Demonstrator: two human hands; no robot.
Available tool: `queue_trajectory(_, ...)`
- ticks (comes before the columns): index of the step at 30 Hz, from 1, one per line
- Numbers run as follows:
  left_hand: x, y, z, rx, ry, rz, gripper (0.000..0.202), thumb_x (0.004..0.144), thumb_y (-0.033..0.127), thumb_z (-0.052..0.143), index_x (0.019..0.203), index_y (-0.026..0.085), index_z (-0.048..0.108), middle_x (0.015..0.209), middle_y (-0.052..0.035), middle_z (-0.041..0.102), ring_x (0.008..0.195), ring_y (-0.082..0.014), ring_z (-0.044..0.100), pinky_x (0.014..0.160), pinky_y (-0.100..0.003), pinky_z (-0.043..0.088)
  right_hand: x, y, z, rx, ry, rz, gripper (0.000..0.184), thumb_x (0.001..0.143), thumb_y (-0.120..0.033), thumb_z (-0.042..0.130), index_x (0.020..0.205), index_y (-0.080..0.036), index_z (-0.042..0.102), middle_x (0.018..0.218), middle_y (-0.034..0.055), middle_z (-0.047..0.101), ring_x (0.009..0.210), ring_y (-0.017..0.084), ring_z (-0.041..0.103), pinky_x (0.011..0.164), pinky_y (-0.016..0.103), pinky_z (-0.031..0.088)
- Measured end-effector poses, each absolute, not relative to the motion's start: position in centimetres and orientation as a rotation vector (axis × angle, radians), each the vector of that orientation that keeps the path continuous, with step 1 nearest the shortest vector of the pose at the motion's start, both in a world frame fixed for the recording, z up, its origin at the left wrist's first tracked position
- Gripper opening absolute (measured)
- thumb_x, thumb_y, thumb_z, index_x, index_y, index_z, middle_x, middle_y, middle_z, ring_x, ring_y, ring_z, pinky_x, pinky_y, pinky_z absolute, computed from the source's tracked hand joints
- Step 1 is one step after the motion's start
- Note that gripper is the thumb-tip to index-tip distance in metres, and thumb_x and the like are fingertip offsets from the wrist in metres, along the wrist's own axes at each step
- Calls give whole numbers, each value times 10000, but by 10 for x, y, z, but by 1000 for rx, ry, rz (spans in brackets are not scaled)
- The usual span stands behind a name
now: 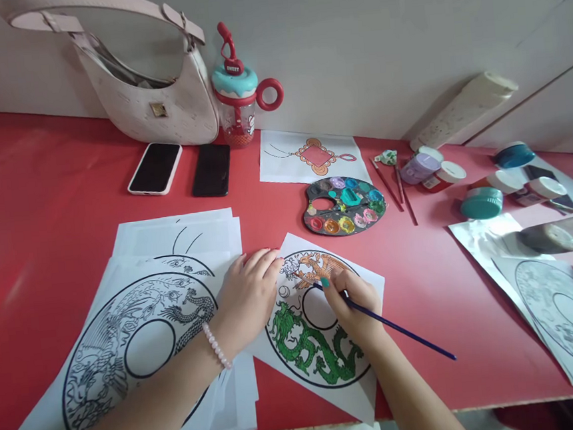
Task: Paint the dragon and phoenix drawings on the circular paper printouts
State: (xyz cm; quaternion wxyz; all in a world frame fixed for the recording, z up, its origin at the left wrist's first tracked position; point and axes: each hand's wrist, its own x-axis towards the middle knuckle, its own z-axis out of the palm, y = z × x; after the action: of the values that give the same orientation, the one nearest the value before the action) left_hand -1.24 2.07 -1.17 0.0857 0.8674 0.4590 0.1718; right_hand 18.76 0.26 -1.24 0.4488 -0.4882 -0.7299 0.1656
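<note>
A paintbrush (401,331) with a dark blue handle is gripped in my right hand (351,299), its tip down on the orange phoenix (324,265) of a round printed drawing. Below the phoenix, on the same sheet of paper (353,403), a dragon (311,350) is painted green. My left hand (251,295) lies flat, fingers stretched out, with its fingertips on the sheet's upper left edge. Under my left forearm is a stack of printed sheets (133,242), the top ones unpainted. Behind the drawing sits a paint palette (344,203) with several colours in its wells.
Two phones (156,169), a white handbag (157,112) and a cup with a straw (237,105) stand along the back left. Several paint jars (481,203) and loose brushes (399,185) lie to the right. Another printed sheet (566,311) is at the far right, near the red table's (432,389) front edge.
</note>
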Motion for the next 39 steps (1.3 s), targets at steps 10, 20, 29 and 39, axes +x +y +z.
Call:
queue_trajectory(10, -13, 21, -12, 2579, 1362, 484, 386, 874, 77, 428, 1251, 129, 492, 1329, -92, 549, 1223, -238, 479, 1006, -455, 406, 190, 1, -18, -1216, -1790, 493, 367, 859, -77, 507, 650, -211, 237, 592, -66, 245, 518, 86, 232, 500, 250, 214)
queue_trajectory(20, -12, 22, -10, 2561, 1370, 449, 389, 876, 70, 418, 1251, 132, 501, 1336, -89, 543, 1236, -233, 469, 1028, -458, 393, 192, -1, -18, -1203, -1763, 528, 368, 852, -51, 479, 641, -211, 224, 596, -60, 219, 530, 90, 225, 503, 266, 197)
queue_trajectory(29, -12, 21, -9, 2554, 1370, 460, 386, 873, 72, 423, 1242, 140, 510, 1327, -90, 550, 1236, -233, 471, 1019, -461, 399, 189, 0, -11, -1165, -1800, 506, 364, 850, -41, 484, 647, -211, 233, 594, -65, 224, 513, 83, 231, 492, 253, 208)
queue_trajectory(39, -13, 21, -10, 2558, 1362, 497, 400, 868, 64, 414, 1249, 144, 506, 1322, -96, 554, 1223, -234, 486, 1011, -461, 407, 191, -1, -15, -1190, -1804, 535, 358, 849, -51, 481, 655, -213, 228, 600, -62, 233, 518, 90, 236, 501, 259, 210)
